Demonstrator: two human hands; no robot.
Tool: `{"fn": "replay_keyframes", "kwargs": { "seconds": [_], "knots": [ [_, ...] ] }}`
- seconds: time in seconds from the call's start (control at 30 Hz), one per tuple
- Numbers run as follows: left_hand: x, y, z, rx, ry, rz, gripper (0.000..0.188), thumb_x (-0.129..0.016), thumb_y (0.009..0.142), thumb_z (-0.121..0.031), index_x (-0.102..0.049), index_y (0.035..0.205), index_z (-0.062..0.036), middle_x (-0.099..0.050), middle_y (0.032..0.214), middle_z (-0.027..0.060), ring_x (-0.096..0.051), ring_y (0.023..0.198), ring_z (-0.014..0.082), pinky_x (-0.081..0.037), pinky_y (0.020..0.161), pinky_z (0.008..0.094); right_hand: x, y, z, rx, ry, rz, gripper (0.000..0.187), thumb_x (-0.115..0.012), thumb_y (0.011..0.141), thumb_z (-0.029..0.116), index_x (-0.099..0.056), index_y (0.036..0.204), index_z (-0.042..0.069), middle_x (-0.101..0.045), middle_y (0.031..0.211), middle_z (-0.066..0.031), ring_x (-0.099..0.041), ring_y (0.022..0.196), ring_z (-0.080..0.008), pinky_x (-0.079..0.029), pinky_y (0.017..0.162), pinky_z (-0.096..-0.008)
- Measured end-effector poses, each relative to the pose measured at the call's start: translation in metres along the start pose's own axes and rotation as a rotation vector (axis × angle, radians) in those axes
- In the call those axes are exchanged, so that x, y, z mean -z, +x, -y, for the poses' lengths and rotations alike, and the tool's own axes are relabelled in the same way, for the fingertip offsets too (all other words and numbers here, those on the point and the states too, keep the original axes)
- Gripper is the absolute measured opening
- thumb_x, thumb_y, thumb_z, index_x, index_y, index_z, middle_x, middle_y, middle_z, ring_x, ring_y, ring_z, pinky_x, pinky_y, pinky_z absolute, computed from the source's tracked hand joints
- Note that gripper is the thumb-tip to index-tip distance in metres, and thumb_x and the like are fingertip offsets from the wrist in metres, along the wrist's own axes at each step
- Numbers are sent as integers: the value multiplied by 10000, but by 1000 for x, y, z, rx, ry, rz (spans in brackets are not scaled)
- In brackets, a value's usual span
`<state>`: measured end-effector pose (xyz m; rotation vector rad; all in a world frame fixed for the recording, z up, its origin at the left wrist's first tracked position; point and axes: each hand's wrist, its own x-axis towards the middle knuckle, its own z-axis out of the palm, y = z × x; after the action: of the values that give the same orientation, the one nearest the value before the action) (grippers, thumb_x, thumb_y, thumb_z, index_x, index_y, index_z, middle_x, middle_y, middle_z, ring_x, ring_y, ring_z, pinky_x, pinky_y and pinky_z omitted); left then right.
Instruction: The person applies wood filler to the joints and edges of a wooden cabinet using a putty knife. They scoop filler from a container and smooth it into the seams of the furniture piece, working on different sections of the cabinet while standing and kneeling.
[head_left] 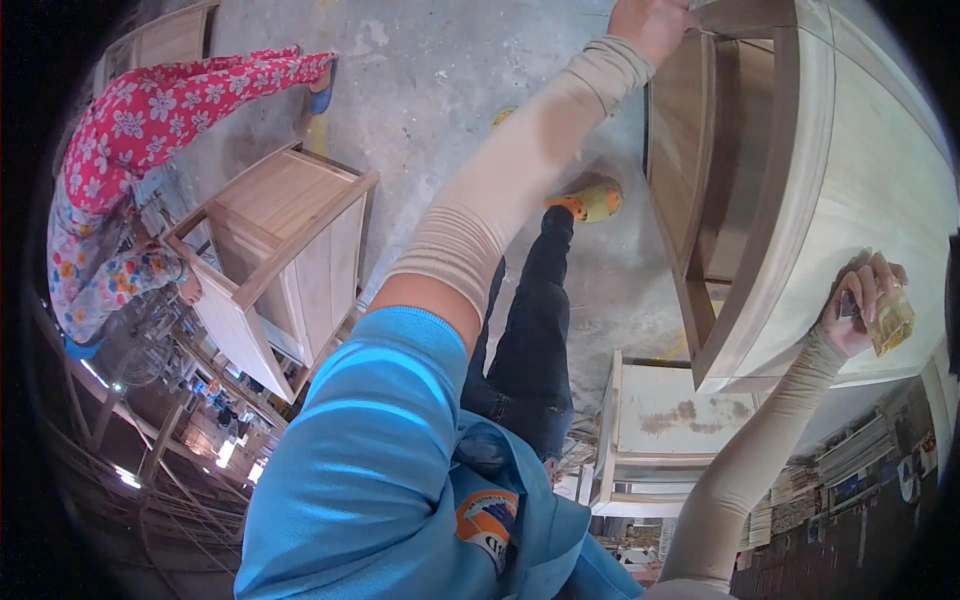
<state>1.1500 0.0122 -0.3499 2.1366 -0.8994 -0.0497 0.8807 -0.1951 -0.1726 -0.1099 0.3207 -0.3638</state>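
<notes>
A large pale wooden cabinet (840, 190) with open frame bays stands on my right. At the upper edge of the view, my left hand (650, 28) is closed at the cabinet's far frame corner; part of this hand is cut off. My right hand (858, 305) is wrapped round a small yellowish-brown block (890, 322) and rests at the cabinet's smooth side panel. What the block is made of I cannot make out. Beige sleeves cover both my forearms.
To the left, another person in red floral trousers (190, 110) bends over a second wooden cabinet (290, 240), one hand on it. A smaller wooden piece with a stained panel (680, 410) stands near my legs. Stacked boards (800, 500) lie at lower right, on the concrete floor (430, 80).
</notes>
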Motion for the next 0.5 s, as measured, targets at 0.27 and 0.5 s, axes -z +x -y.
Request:
{"fn": "replay_keyframes", "kwargs": {
  "seconds": [0.27, 0.5],
  "knots": [
    [0, -3, -1, 137, 37, 98, 197, -472, 767, -83, -644, 836, -16, -635, 887, 212, -602, 863, 377, -485, 738, 449, 3, 0, -3, -10, 26, 15, 153, -557, 852, 163, -514, 951, 55, -483, 807, -79, -450, 511, -142, -333, 540, -263],
    [-12, -3, -18, -39, 18, -45, 206, -497, 806, -124, -659, 898, -35, -634, 882, 189, -594, 895, 360, -489, 779, 438, 4, -1, 0, 11, -11, 20, 161, -535, 869, 186, -508, 962, 58, -479, 813, -77, -445, 514, -139, -330, 553, -262]
  ]
}}
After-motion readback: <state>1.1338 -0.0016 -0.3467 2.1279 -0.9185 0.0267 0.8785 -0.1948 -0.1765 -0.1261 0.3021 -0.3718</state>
